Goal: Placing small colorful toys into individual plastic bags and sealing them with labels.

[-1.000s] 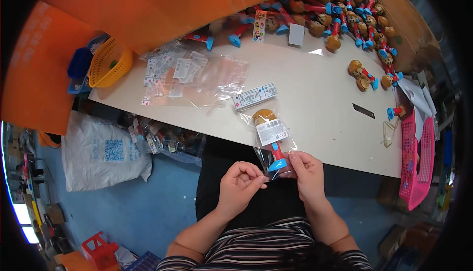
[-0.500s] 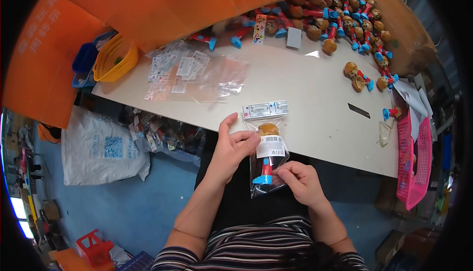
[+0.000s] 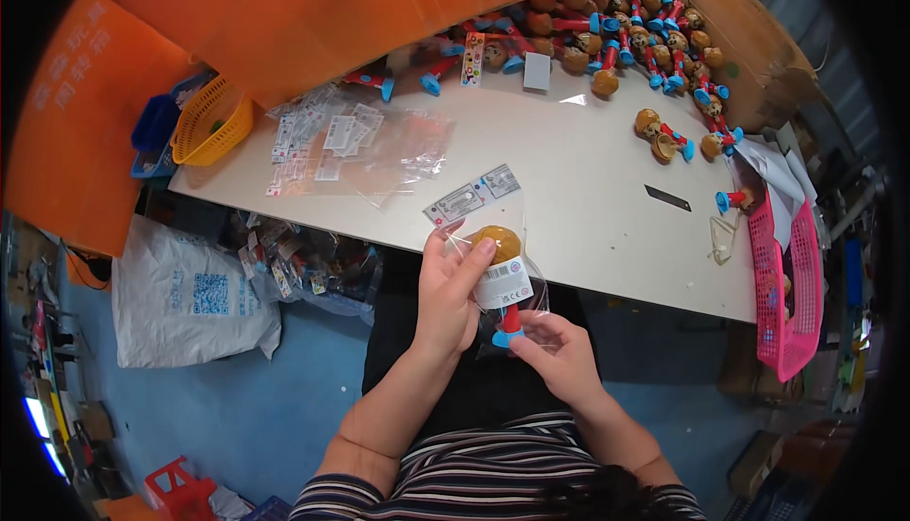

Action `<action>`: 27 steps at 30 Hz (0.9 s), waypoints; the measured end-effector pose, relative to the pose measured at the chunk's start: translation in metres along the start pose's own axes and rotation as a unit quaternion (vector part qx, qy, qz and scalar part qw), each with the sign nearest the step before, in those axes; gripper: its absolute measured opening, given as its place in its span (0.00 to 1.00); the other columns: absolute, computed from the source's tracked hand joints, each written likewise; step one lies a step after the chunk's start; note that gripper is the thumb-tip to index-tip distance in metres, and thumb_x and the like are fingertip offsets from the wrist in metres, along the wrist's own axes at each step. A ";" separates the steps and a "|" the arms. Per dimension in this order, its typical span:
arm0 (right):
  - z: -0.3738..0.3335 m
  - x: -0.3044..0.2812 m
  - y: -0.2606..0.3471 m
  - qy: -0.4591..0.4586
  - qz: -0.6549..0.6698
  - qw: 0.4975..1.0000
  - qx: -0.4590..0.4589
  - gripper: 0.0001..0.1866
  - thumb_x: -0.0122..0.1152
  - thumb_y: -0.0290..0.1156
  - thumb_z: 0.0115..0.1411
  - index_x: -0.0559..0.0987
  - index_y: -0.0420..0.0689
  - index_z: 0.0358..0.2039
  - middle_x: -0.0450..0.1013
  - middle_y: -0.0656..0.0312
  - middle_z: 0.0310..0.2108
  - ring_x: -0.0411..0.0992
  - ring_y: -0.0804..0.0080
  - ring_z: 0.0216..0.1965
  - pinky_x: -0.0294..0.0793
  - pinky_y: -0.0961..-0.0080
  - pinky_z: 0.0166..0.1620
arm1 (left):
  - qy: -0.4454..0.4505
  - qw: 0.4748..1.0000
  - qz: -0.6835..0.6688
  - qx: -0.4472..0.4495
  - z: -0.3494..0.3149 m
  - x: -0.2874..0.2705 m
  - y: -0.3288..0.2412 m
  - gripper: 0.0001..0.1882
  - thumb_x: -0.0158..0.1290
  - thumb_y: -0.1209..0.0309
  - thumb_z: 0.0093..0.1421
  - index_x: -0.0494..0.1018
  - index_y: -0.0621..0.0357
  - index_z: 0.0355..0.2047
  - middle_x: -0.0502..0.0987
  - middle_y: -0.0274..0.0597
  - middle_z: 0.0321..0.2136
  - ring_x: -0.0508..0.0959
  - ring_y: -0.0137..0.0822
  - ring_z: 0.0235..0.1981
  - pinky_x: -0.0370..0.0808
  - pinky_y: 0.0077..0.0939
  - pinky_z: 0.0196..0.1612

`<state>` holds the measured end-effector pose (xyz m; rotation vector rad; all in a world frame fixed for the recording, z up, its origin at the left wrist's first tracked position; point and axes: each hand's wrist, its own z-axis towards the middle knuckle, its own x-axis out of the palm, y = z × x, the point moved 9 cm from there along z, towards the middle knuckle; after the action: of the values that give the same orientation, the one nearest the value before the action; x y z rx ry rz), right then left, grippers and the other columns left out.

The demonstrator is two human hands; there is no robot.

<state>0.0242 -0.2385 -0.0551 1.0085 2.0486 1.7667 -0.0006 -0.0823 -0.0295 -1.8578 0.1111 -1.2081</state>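
Just in front of the table's near edge I hold a bagged toy (image 3: 510, 313) between both hands. It has a round brown head, a red stem and a blue base, and a clear bag surrounds it. A white label (image 3: 503, 284) covers its middle. The bag's printed header card (image 3: 472, 195) tilts up to the right over the tabletop. My left hand (image 3: 449, 293) is closed on the upper part, thumb pressed on the brown head. My right hand (image 3: 561, 358) pinches the lower end by the blue base; its fingertips are partly behind the bag.
Similar unbagged toys (image 3: 654, 47) lie heaped at the back right. Clear bags with header cards (image 3: 379, 146) are spread on the table's left. A yellow basket (image 3: 213, 123) stands at far left, a pink basket (image 3: 804, 293) at the right edge. A dark flat blade (image 3: 667, 198) lies nearer the right.
The bagged toy has turned so its header card now slants up to the right. My left thumb has moved up onto the brown head; my right hand still holds the lower end.
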 end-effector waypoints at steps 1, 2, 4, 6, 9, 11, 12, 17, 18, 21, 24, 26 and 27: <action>0.000 0.000 0.000 0.001 0.000 1.000 -0.001 0.21 0.64 0.21 0.59 0.73 0.32 0.53 0.77 0.54 0.44 0.76 0.72 0.42 0.78 0.74 0.48 | -0.004 1.000 -0.008 -0.001 0.000 -0.002 0.000 0.26 0.54 0.77 0.63 0.57 0.62 0.58 0.74 0.50 0.48 0.76 0.35 0.49 0.74 0.30 0.52; 0.000 0.000 0.004 -0.001 -0.004 1.000 -0.022 0.19 0.62 0.21 0.60 0.73 0.32 0.52 0.77 0.54 0.44 0.76 0.72 0.43 0.78 0.73 0.48 | -0.009 1.000 -0.017 -0.002 0.000 -0.005 0.001 0.25 0.54 0.76 0.64 0.58 0.62 0.59 0.74 0.50 0.48 0.76 0.34 0.49 0.74 0.30 0.53; 0.001 0.000 0.009 -0.003 -0.007 0.999 -0.043 0.17 0.60 0.21 0.61 0.74 0.32 0.52 0.77 0.54 0.44 0.76 0.72 0.43 0.77 0.73 0.48 | -0.011 1.000 -0.016 0.006 0.001 -0.009 0.002 0.23 0.50 0.73 0.67 0.58 0.62 0.59 0.74 0.52 0.48 0.77 0.37 0.49 0.75 0.33 0.52; 0.001 0.001 0.012 -0.009 0.068 0.996 -0.054 0.14 0.56 0.26 0.66 0.75 0.32 0.49 0.77 0.53 0.44 0.77 0.71 0.43 0.77 0.72 0.49 | -0.014 0.999 -0.042 -0.006 0.001 -0.012 0.003 0.20 0.44 0.68 0.70 0.60 0.63 0.59 0.74 0.57 0.48 0.78 0.42 0.48 0.76 0.37 0.52; 0.000 0.004 -0.008 0.042 0.110 0.993 0.014 0.17 0.52 0.32 0.70 0.74 0.33 0.52 0.76 0.52 0.45 0.76 0.69 0.45 0.77 0.70 0.51 | 0.031 0.990 -0.128 -0.049 0.003 -0.012 0.010 0.20 0.43 0.67 0.71 0.60 0.63 0.59 0.74 0.58 0.48 0.78 0.44 0.48 0.76 0.39 0.52; 0.000 0.004 -0.011 0.044 0.088 0.995 0.012 0.21 0.51 0.37 0.70 0.71 0.33 0.54 0.75 0.52 0.48 0.76 0.67 0.47 0.77 0.68 0.52 | 0.023 0.993 -0.101 -0.053 0.001 -0.008 0.014 0.20 0.43 0.66 0.71 0.60 0.63 0.59 0.74 0.58 0.49 0.77 0.45 0.49 0.75 0.39 0.53; 0.000 0.005 -0.005 0.035 0.096 0.995 -0.020 0.21 0.52 0.35 0.70 0.70 0.33 0.56 0.75 0.52 0.48 0.76 0.66 0.48 0.77 0.67 0.52 | -0.001 0.997 -0.079 -0.022 0.000 -0.007 0.011 0.19 0.42 0.66 0.71 0.61 0.64 0.58 0.74 0.58 0.49 0.77 0.44 0.50 0.75 0.39 0.54; 0.000 0.017 0.004 0.041 0.062 0.997 -0.028 0.20 0.53 0.29 0.68 0.69 0.33 0.57 0.74 0.52 0.49 0.75 0.65 0.49 0.77 0.65 0.53 | 0.001 0.993 -0.119 -0.010 0.005 -0.011 0.011 0.20 0.42 0.66 0.71 0.60 0.65 0.58 0.73 0.56 0.50 0.75 0.44 0.53 0.74 0.41 0.56; 0.000 0.019 0.003 0.043 0.074 0.996 -0.012 0.19 0.54 0.27 0.67 0.69 0.34 0.56 0.75 0.53 0.48 0.75 0.66 0.49 0.77 0.65 0.53 | 0.001 0.993 -0.120 -0.010 0.005 -0.013 0.012 0.20 0.42 0.66 0.71 0.60 0.65 0.58 0.73 0.56 0.50 0.75 0.44 0.53 0.74 0.41 0.56; 0.001 0.015 -0.003 0.026 0.112 0.993 -0.020 0.17 0.55 0.24 0.65 0.70 0.35 0.53 0.75 0.55 0.46 0.75 0.67 0.47 0.77 0.67 0.52 | 0.045 0.990 -0.133 -0.016 0.002 0.002 0.005 0.20 0.43 0.66 0.70 0.58 0.64 0.58 0.73 0.55 0.49 0.76 0.47 0.53 0.76 0.45 0.54; 0.001 0.010 0.004 -0.007 0.109 0.991 -0.076 0.13 0.57 0.22 0.64 0.71 0.36 0.48 0.75 0.57 0.44 0.75 0.70 0.45 0.76 0.70 0.50 | 0.034 0.999 0.010 -0.032 -0.002 0.002 0.006 0.24 0.50 0.73 0.65 0.54 0.60 0.58 0.72 0.55 0.49 0.78 0.47 0.49 0.82 0.39 0.47; -0.002 0.010 0.010 -0.036 0.065 0.992 -0.103 0.10 0.57 0.19 0.63 0.71 0.37 0.45 0.75 0.58 0.42 0.75 0.73 0.43 0.74 0.73 0.49 | 0.037 0.999 0.027 -0.023 -0.001 0.002 0.003 0.28 0.54 0.76 0.63 0.52 0.59 0.59 0.70 0.53 0.50 0.78 0.43 0.48 0.81 0.37 0.48; -0.001 0.011 0.007 -0.036 0.064 0.992 -0.103 0.10 0.57 0.19 0.63 0.71 0.37 0.45 0.75 0.58 0.42 0.75 0.73 0.43 0.74 0.73 0.49 | 0.041 0.998 0.044 -0.014 -0.001 0.002 0.001 0.34 0.57 0.79 0.60 0.49 0.58 0.60 0.69 0.52 0.52 0.78 0.40 0.48 0.80 0.34 0.48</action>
<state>0.0179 -0.2321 -0.0455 1.1449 1.7513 1.9268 0.0002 -0.0844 -0.0289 -1.8088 0.2538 -1.2265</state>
